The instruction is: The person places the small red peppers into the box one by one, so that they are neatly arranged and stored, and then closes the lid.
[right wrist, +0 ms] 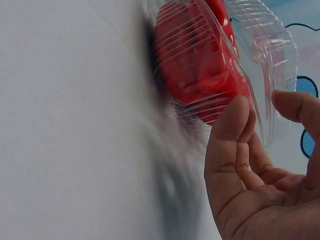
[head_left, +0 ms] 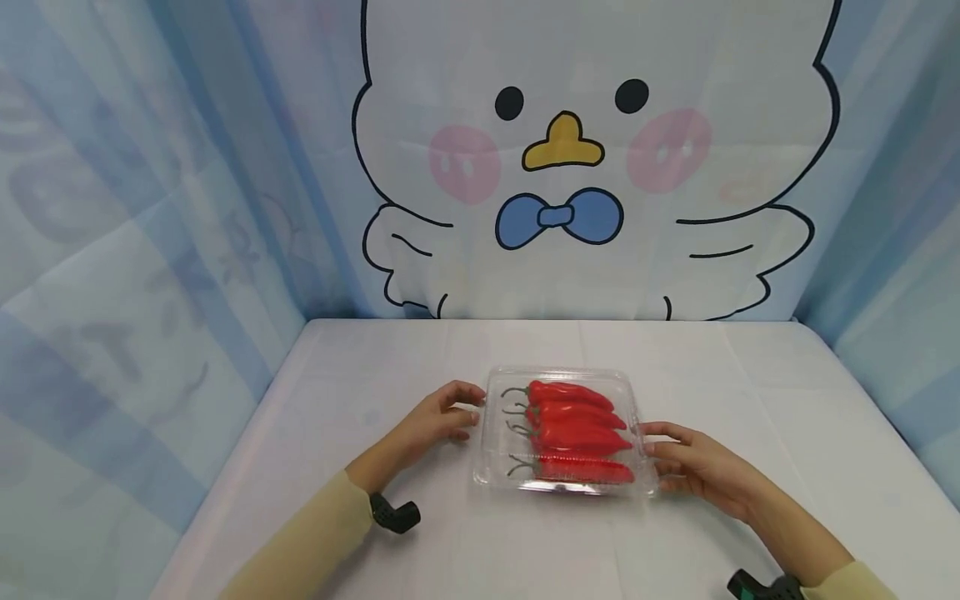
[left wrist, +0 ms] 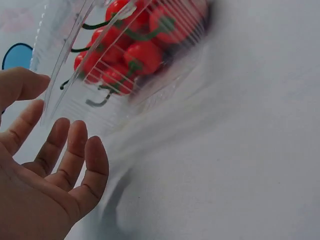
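A clear hinged plastic box (head_left: pixel 491 425) with red peppers (head_left: pixel 577 433) inside lies in front of me on the white table. Several peppers are lined up in it, green stems pointing left. My left hand (head_left: pixel 438 421) is at the box's left edge. In the left wrist view, its thumb and forefinger (left wrist: pixel 30 122) are by the rim, the other fingers loosely bent and apart from it. My right hand (head_left: pixel 701 467) is at the right edge. In the right wrist view, the thumb and fingers (right wrist: pixel 232 127) pinch the rim from either side.
The white-covered table (head_left: pixel 360 375) ends at a back curtain (head_left: pixel 780 150) printed with a cartoon bird and a blue bow tie. Blue and white curtains (head_left: pixel 150 250) close in both sides. Dark wrist-worn devices (head_left: pixel 396 514) sit at both cuffs.
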Motion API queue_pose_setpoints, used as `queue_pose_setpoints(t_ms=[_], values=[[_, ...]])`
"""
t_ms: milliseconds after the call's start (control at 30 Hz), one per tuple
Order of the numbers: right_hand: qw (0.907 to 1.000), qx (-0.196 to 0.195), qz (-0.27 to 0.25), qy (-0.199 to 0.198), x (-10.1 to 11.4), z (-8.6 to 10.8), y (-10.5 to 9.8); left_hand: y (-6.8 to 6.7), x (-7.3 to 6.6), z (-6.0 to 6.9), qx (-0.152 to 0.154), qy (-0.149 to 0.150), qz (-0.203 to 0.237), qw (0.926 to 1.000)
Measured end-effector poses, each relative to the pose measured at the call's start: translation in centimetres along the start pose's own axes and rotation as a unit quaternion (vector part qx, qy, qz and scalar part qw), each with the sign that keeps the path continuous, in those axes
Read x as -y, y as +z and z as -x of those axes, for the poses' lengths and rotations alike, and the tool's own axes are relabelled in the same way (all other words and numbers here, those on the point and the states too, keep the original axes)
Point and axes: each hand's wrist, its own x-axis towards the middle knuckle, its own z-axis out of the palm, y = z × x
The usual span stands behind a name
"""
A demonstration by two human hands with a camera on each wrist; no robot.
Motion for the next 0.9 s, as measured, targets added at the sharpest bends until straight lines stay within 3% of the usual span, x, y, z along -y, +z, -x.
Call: queue_pose_setpoints(t_ms=[100,233,333,433,567,733,900], values=[[0.9994,0.033,0.007,0.005,-0.2,0.1,-0.1,0.2,-0.1,0.9,0.016,-0.022,0.021,0.9994],[0.9963,0.07,0.049,0.004,-0.2,0.2,-0.5,0.1,-0.3,2.1,0.053,-0.076,0.026,0.9953],[0.9911,0.103,0.084,0.001,-0.2,0.4,-0.7,-0.2,-0.2,2.8,0.115,-0.116,0.004,0.9865],[0.9858,0.133,0.102,-0.001,-0.2,0.5,-0.6,-0.4,-0.2,3.3,0.181,-0.136,-0.013,0.974],[0.9821,0.156,0.106,-0.005,-0.2,0.6,-0.3,-0.3,-0.2,3.6,0.223,-0.138,-0.029,0.9645],[0.9814,0.162,0.103,-0.008,-0.3,0.6,-0.1,0.1,-0.5,3.5,0.227,-0.132,-0.056,0.9632],[0.9865,0.118,0.113,-0.005,-0.1,-0.1,-0.1,0.3,-0.7,2.9,0.179,-0.114,-0.083,0.9737]])
